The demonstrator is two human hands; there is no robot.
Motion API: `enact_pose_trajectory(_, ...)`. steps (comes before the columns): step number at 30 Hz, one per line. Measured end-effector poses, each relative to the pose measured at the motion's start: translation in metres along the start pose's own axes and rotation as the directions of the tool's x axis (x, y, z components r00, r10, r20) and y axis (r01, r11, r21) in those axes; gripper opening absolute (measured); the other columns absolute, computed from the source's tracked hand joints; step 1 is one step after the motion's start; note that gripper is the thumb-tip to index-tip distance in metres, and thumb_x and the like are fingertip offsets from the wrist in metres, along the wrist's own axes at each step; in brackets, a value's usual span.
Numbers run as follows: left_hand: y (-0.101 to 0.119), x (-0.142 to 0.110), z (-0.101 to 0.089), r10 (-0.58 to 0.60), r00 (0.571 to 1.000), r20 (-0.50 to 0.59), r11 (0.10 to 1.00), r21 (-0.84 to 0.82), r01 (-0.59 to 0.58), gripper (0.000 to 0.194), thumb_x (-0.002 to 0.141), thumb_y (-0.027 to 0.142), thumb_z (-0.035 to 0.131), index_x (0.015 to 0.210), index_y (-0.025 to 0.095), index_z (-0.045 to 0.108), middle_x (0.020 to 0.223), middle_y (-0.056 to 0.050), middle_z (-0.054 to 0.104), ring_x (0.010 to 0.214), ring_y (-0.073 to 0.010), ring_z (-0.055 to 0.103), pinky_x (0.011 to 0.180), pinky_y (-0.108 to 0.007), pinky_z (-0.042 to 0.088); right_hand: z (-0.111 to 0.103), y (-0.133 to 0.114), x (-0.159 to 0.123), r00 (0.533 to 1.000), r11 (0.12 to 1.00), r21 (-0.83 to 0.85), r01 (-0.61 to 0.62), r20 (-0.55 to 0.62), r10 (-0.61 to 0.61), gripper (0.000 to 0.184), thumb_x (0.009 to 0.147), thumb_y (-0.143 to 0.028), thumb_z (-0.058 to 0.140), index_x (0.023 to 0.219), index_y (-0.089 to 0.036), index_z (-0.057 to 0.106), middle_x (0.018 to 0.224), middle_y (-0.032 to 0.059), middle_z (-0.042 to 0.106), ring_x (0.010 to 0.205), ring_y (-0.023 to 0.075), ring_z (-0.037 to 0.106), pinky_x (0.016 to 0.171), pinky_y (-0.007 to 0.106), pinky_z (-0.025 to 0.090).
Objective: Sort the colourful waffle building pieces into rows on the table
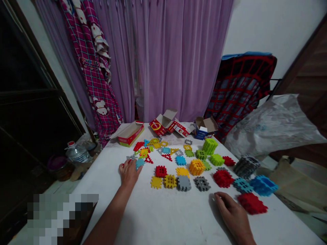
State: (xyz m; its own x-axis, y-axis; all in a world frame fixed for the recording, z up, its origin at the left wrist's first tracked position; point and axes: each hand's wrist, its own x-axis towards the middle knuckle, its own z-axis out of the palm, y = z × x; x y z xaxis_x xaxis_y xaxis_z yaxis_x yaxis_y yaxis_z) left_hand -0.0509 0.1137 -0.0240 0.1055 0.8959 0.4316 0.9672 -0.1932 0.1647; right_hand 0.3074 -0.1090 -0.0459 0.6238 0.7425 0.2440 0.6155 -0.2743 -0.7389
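Observation:
My left hand (129,173) reaches to the left side of the white table, fingers spread over loose interlocking toy tiles. A light blue tile (140,163) lies by its thumb and index finger; a grey tile (131,157) shows just past the fingertips. Whether the fingers press on either one I cannot tell. My right hand (234,214) rests on the table at the right, fingers curled in and nothing visible in them. Beside it lies a stack of red tiles (252,203). A dark grey tile block (202,183) is a little farther off.
Several tile stacks stand mid-table and right, among them an orange block (197,167), a tall green stack (209,146) and a blue block (263,185). Opened boxes, one red and green (131,134) and one blue (201,133), line the back edge before a purple curtain (176,61).

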Motion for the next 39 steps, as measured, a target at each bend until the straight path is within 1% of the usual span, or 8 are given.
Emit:
enact_pose_trajectory(5, 0.002, -0.002, -0.006, -0.014, 1.0, -0.01, 0.999, -0.052, 0.013, 0.035, 0.087, 0.037, 0.06, 0.119, 0.021, 0.064, 0.115, -0.012, 0.072, 0.123, -0.0305, 0.055, 0.108, -0.05, 0.026, 0.0, 0.013, 0.005, 0.998, 0.999, -0.01, -0.033, 0.044, 0.033, 0.046, 0.07, -0.065, 0.053, 0.081, -0.025, 0.074, 0.071, 0.0004, 0.075, 0.06, 0.0201, 0.069, 0.055, 0.024, 0.049)
enact_pose_trajectory(9, 0.002, -0.004, -0.011, -0.034, 0.999, -0.009, 0.996, -0.088, 0.033, 0.028, 0.091, 0.036, 0.057, 0.115, 0.024, 0.064, 0.117, -0.011, 0.071, 0.124, -0.0286, 0.054, 0.11, -0.048, 0.024, -0.003, 0.003, 0.0, 0.999, 0.999, -0.009, -0.05, 0.009, 0.05, 0.043, 0.074, -0.064, 0.051, 0.083, -0.027, 0.072, 0.073, -0.0007, 0.075, 0.061, 0.0203, 0.069, 0.057, 0.025, 0.049)
enact_pose_trajectory(16, 0.007, -0.002, -0.014, 0.141, 0.987, 0.071, 0.965, -0.231, -0.122, 0.024, 0.091, 0.037, 0.057, 0.111, 0.025, 0.063, 0.125, -0.008, 0.068, 0.117, -0.0258, 0.059, 0.105, -0.043, 0.035, -0.006, -0.013, -0.007, 0.998, 0.998, 0.032, -0.057, -0.003, 0.057, 0.038, 0.074, -0.061, 0.052, 0.082, -0.028, 0.07, 0.071, -0.0015, 0.074, 0.061, 0.0204, 0.068, 0.058, 0.025, 0.048)
enact_pose_trajectory(21, 0.036, 0.031, -0.017, 0.304, 0.944, 0.128, 0.918, -0.305, -0.254, 0.025, 0.09, 0.039, 0.061, 0.111, 0.025, 0.064, 0.12, -0.006, 0.07, 0.115, -0.0237, 0.06, 0.104, -0.04, 0.037, -0.004, -0.004, -0.003, 0.999, 0.999, 0.031, -0.044, -0.005, 0.044, 0.04, 0.075, -0.062, 0.053, 0.081, -0.027, 0.071, 0.071, -0.0008, 0.075, 0.06, 0.0201, 0.068, 0.06, 0.024, 0.051)
enact_pose_trajectory(25, 0.065, 0.059, -0.019, 0.369, 0.895, 0.25, 0.897, -0.347, -0.273, 0.03, 0.083, 0.041, 0.069, 0.107, 0.024, 0.066, 0.108, -0.004, 0.073, 0.106, -0.0245, 0.063, 0.1, -0.039, 0.039, -0.002, 0.011, 0.001, 0.999, 1.0, 0.013, -0.013, 0.05, 0.012, 0.042, 0.073, -0.063, 0.055, 0.082, -0.026, 0.074, 0.072, -0.0002, 0.076, 0.058, 0.0197, 0.069, 0.056, 0.022, 0.052)
enact_pose_trajectory(28, 0.077, 0.067, -0.017, 0.437, 0.845, 0.308, 0.859, -0.422, -0.291, 0.034, 0.08, 0.04, 0.071, 0.109, 0.024, 0.067, 0.106, -0.003, 0.074, 0.099, -0.0228, 0.065, 0.095, -0.036, 0.043, 0.0, 0.019, 0.002, 0.998, 1.0, 0.014, 0.001, 0.063, -0.002, 0.042, 0.075, -0.062, 0.055, 0.084, -0.027, 0.075, 0.073, -0.0007, 0.077, 0.059, 0.0187, 0.07, 0.057, 0.02, 0.053)
enact_pose_trajectory(32, 0.08, 0.068, -0.007, 0.496, 0.8, 0.338, 0.821, -0.482, -0.305, 0.037, 0.079, 0.038, 0.072, 0.113, 0.024, 0.066, 0.111, -0.003, 0.073, 0.1, -0.0226, 0.066, 0.092, -0.033, 0.045, 0.0, 0.021, 0.0, 0.997, 1.0, 0.012, 0.003, 0.071, -0.003, 0.041, 0.077, -0.062, 0.055, 0.085, -0.027, 0.074, 0.073, -0.0011, 0.076, 0.059, 0.018, 0.07, 0.057, 0.02, 0.052)
enact_pose_trajectory(39, 0.072, 0.072, 0.007, 0.53, 0.766, 0.364, 0.835, -0.381, -0.397, 0.042, 0.083, 0.04, 0.069, 0.123, 0.027, 0.062, 0.126, -0.006, 0.068, 0.115, -0.0253, 0.061, 0.099, -0.037, 0.041, -0.001, 0.018, 0.0, 0.997, 1.0, 0.013, -0.003, 0.071, 0.002, 0.042, 0.078, -0.063, 0.054, 0.086, -0.026, 0.074, 0.072, -0.0003, 0.076, 0.059, 0.018, 0.069, 0.055, 0.02, 0.051)
